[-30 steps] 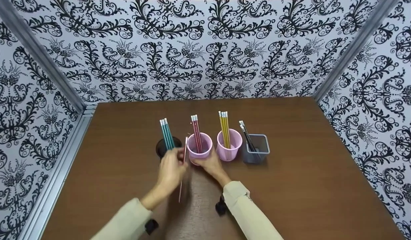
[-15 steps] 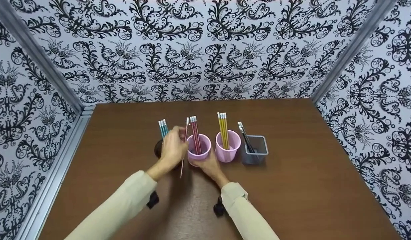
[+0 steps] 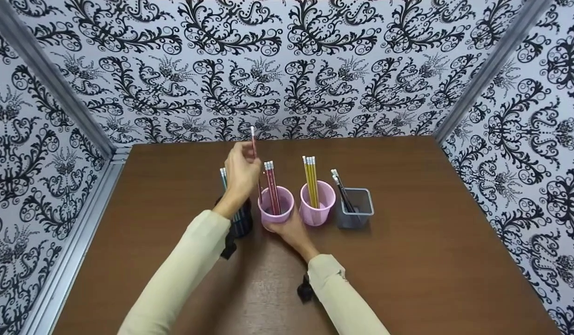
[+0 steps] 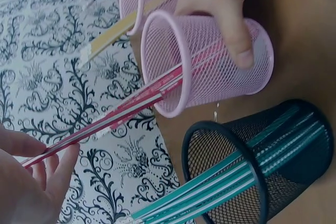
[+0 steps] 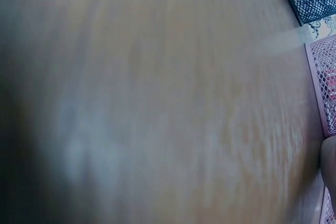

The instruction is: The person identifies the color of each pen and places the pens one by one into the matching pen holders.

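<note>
My left hand [image 3: 242, 170] pinches a red pencil [image 4: 94, 128] near its upper end, above the pink mesh cup [image 3: 276, 217]. The pencil's lower tip is right at the cup's rim, beside several red pencils [image 3: 273, 186] standing inside. Low on the same cup, my right hand [image 3: 293, 232] grips its wall; in the left wrist view its thumb [image 4: 236, 40] presses the mesh. A black mesh cup [image 4: 294, 182] with several teal pencils [image 4: 210, 187] stands at the left, partly covered by the left forearm in the head view.
Right of the gripped cup stands a second pink cup [image 3: 317, 218] with several yellow pencils [image 3: 311, 181]. Beyond it is a square grey mesh holder [image 3: 356, 221] with black pencils [image 3: 345, 193]. Patterned walls [image 3: 287, 70] border the brown table [image 3: 431, 232] at the back and sides.
My left hand has risen and moved toward the back with the red pencil, bringing its lower tip up from below the cup to the rim. The right hand keeps its grip.
</note>
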A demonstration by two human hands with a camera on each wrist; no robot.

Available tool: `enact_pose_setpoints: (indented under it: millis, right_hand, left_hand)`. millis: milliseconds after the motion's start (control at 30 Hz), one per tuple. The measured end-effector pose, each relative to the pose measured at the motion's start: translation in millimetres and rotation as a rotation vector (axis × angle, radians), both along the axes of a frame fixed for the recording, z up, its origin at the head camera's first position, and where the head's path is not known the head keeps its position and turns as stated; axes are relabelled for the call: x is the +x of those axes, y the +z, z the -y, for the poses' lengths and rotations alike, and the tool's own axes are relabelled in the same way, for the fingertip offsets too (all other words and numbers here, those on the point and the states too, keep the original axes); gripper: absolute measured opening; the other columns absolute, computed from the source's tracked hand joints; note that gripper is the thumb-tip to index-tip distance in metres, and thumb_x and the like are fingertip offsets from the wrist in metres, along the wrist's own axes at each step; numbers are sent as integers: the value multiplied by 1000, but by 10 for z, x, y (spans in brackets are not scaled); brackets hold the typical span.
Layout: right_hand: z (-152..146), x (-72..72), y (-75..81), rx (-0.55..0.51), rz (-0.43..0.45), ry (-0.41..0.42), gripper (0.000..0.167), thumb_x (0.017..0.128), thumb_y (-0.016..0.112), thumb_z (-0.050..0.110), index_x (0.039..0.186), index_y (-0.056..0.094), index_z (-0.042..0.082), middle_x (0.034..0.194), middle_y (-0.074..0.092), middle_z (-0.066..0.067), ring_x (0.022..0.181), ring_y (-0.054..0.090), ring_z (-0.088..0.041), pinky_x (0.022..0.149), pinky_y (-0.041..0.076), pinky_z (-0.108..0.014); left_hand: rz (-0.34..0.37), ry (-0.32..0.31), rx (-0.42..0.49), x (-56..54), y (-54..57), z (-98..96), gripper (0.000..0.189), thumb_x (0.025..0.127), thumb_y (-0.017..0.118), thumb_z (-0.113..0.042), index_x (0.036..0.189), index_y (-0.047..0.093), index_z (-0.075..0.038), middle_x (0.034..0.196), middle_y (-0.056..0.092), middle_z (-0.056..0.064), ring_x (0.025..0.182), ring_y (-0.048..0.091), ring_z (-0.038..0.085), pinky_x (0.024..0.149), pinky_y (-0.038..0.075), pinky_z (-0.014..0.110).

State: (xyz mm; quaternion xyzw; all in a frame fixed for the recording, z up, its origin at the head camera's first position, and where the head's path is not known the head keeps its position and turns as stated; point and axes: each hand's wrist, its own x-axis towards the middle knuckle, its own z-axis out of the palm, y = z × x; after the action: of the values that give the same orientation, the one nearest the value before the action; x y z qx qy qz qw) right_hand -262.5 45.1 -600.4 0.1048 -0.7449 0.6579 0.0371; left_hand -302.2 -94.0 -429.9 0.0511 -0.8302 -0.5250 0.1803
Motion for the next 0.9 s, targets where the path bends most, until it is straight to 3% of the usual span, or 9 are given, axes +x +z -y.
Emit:
enact_pose_setpoints:
  millis: [167,333,700,900]
  right_hand:
    - [-24,-125,-242,36,-17,-19,88,69,87,8,145,42,3,135,60,-17,125,56,-30,113,39,-43]
    - [-27,-133,-248,28,8,-28,89,68,87,6,144,42,0,135,59,-20,125,56,-33,114,39,-47]
    - [-29,-133,-262,27,6,-27,90,65,89,13,143,44,2,133,61,-17,122,58,-28,112,41,-41]
    - [-41,-123,-244,25,2,-17,88,68,87,11,143,43,1,134,61,-18,123,57,-30,113,40,-45]
  left_hand:
    - [-17,25,41,-81,-41,-16,33,85,59,2,117,63,-1,107,70,17,97,70,29,90,55,36]
    - [-33,55,61,-114,-173,-54,24,90,61,-5,114,63,-3,104,72,15,93,70,28,87,55,38]
    - [-77,107,76,-124,-498,-145,20,95,61,-7,113,66,1,101,72,21,91,69,33,86,55,45]
    - [-25,120,36,-96,-644,-169,20,92,65,-5,110,71,2,98,75,21,87,71,32,82,56,44]
